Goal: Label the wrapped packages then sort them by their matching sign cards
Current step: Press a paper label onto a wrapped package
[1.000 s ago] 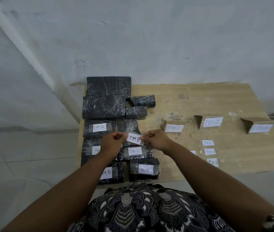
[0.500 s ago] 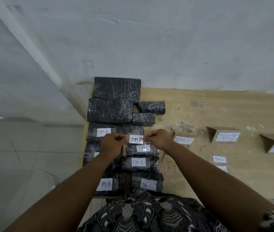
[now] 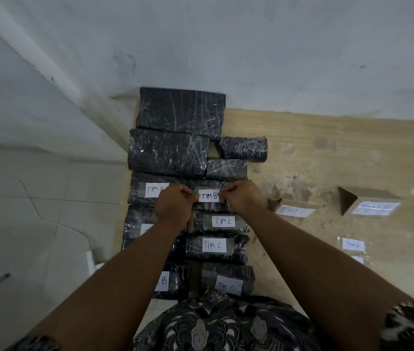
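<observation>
Shiny, crinkly plastic is wrapping the black boxy packages [image 3: 170, 150] lying in two rows on the pale wooden surface [image 3: 340, 148]. The folded brown cardboard sign cards [image 3: 370, 205] are standing to the right, their writing too blurry to read (one is getting cut off at the edge). The left hand [image 3: 174, 206] and right hand [image 3: 242, 198] are pinching the ends of a small white paper label [image 3: 209, 196] marked TIM B, holding it between them over a dark package.

White TIM B label [image 3: 208, 196], level, over black wrapped package [image 3: 207, 184]
</observation>
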Demonstrator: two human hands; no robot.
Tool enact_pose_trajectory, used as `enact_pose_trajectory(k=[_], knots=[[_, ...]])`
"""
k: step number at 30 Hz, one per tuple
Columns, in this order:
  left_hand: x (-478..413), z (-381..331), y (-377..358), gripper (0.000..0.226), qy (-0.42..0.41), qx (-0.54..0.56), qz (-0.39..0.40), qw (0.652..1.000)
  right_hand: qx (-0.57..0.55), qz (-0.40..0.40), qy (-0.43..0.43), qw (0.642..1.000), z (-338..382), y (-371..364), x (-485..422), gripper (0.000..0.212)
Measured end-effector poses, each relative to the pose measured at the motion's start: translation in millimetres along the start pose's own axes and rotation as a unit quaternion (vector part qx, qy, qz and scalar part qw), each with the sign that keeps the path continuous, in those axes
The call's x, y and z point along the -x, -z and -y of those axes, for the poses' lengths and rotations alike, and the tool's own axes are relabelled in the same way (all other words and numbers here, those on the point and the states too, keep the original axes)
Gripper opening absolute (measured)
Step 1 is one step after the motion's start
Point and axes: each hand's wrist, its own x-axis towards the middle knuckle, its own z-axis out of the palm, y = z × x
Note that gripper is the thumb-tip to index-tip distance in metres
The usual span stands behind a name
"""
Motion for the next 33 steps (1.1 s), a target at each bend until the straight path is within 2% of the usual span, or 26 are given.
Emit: enact_pose_trajectory(k=[7, 12, 17, 23, 30, 33], knots=[[-7, 1, -6, 0.017, -0.009, -0.008, -0.011, 1.0, -0.007, -0.024, -0.009, 1.0, -2, -13, -6, 0.011], [-1, -4, -8, 0.032, -0.04, -0.021, -0.081, 0.996, -0.036, -0.051, -0.022, 0.998, -5, -15, 2, 0.015], [2, -5, -12, 0.021, -0.044, -0.023, -0.067, 0.997, -0.03, -0.064, -0.007, 0.997, -4, -14, 7, 0.002], [-2, -6, -13, 0.016, -0.044, -0.019, -0.047, 0.998, -0.004, -0.046, 0.03, 0.998, -4, -28, 5, 0.004], [-12, -8, -11, 0.023, -0.113, -0.105, 0.019, 0.988, 0.046, -0.022, 0.042, 0.998, -1, -30, -5, 0.006], [-19, -4, -10, 0.02, -0.108, -0.112, 0.034, 0.987, 0.067, 0.009, 0.05, 0.996, -2, -25, -10, 0.013]])
